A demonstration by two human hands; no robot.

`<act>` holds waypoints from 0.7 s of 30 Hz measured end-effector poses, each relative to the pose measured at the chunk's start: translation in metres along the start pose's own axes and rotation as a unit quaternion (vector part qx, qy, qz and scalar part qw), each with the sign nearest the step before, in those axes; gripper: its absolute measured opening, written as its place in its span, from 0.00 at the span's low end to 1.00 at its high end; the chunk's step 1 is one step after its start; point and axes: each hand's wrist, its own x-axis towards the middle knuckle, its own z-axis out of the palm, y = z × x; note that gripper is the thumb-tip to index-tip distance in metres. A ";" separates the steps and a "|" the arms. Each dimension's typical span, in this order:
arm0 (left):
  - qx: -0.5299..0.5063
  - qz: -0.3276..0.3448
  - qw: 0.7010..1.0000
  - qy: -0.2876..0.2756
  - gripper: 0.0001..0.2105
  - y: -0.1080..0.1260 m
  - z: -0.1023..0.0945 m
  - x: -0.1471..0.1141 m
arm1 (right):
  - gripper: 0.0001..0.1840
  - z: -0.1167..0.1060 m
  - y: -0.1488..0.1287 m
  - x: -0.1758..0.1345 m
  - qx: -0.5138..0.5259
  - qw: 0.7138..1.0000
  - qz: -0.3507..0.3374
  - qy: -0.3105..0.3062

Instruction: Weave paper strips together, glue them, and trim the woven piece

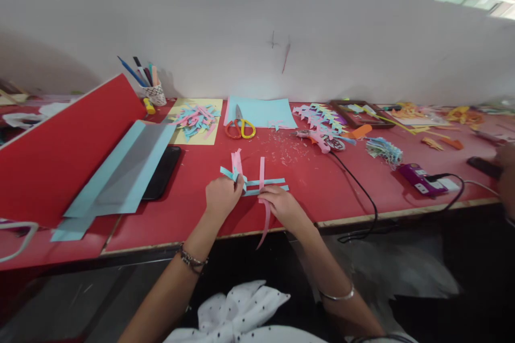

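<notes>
My left hand [223, 194] is closed on a small woven piece of folded paper strips [231, 173], just above the red table near its front edge. Short pink strip ends [236, 159] stick up from that piece, and two light blue paper strips [270, 181] run from it to the right. My right hand [282, 207] pinches a long pink paper strip [262, 170] that lies across the blue ones. Its lower end curls down past the table edge. My left fingers partly hide the fold.
Scissors [240, 127] lie on blue sheets [265, 110] behind my hands. Cut strips [196, 119] lie on yellow paper at back left, near a pen cup [156, 95]. A pink glue gun [319, 141] trails a cord rightward. A phone [162, 172] and red board [72, 155] are left.
</notes>
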 end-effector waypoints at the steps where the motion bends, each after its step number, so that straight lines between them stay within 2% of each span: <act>1: 0.001 -0.001 1.000 0.001 0.25 0.000 0.000 0.000 | 0.14 -0.001 -0.002 0.002 -0.013 1.000 -0.009 0.005; 6: 0.011 -0.005 1.000 -0.006 0.25 0.000 0.000 0.000 | 0.12 0.005 -0.011 0.010 -0.093 0.993 -0.041 0.057; 12: 0.010 -0.001 1.000 -0.007 0.26 0.000 0.000 0.000 | 0.11 0.016 -0.013 0.011 -0.125 0.991 -0.028 0.044; 21: 0.008 -0.002 1.000 -0.005 0.25 0.000 0.001 0.001 | 0.12 0.016 -0.013 0.010 -0.116 0.992 -0.013 0.040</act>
